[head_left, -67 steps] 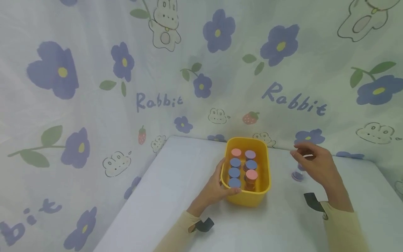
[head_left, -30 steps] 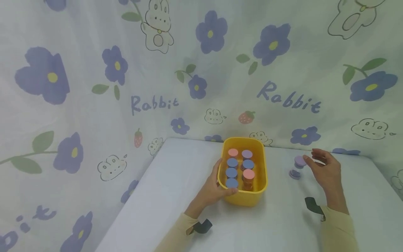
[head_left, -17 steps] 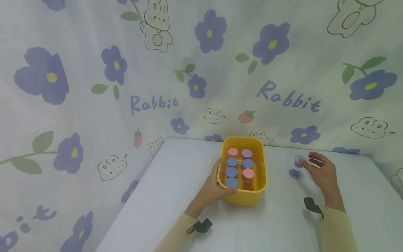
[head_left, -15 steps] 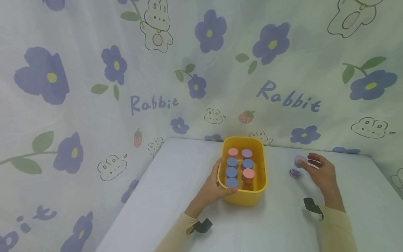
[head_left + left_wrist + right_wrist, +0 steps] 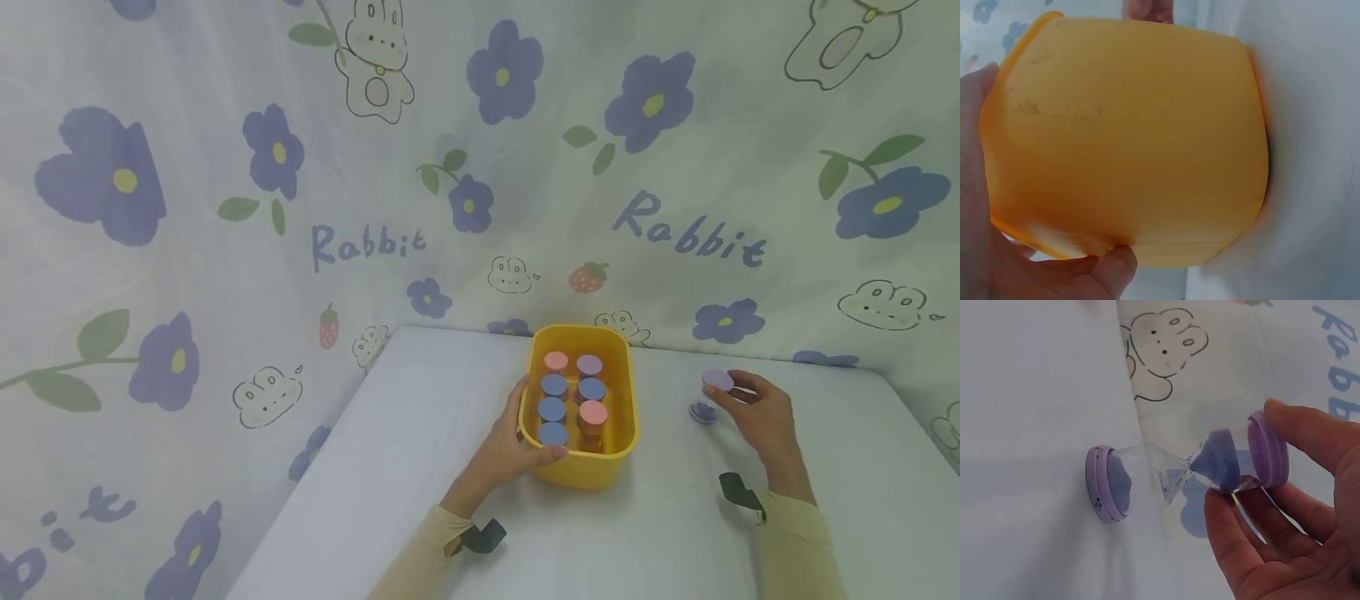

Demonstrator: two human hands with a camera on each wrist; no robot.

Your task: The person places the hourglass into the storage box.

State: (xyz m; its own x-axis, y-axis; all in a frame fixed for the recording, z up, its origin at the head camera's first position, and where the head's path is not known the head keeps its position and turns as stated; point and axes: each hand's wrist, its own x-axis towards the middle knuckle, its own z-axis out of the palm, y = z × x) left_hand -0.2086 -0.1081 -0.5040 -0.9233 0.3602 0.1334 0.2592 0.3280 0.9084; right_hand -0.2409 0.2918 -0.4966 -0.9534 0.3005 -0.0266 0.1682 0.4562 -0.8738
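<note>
An hourglass [image 5: 1213,462] with lilac end caps and purple sand stands upright on the table, right of a yellow plastic bin [image 5: 581,473]. My right hand [image 5: 761,417] holds its upper end, the thumb [image 5: 1310,428] at the top cap and the other fingers at the far side of the glass. Sand lies in both bulbs. With my left hand [image 5: 504,446] I grip the bin's near left corner, thumb over the front rim. Inside the bin stand several more hourglasses, with pink caps [image 5: 592,412], blue caps [image 5: 552,408] and one lilac cap [image 5: 589,365].
The white table [image 5: 420,433] meets a hanging cloth [image 5: 420,175] printed with flowers and rabbits, close behind the bin. Dark straps [image 5: 483,536] stick out at both cream sleeves [image 5: 427,546].
My right hand has moved down and left from beside the hourglass and taken hold of its upper end. The left hand stays on the bin. The head view has shifted slightly.
</note>
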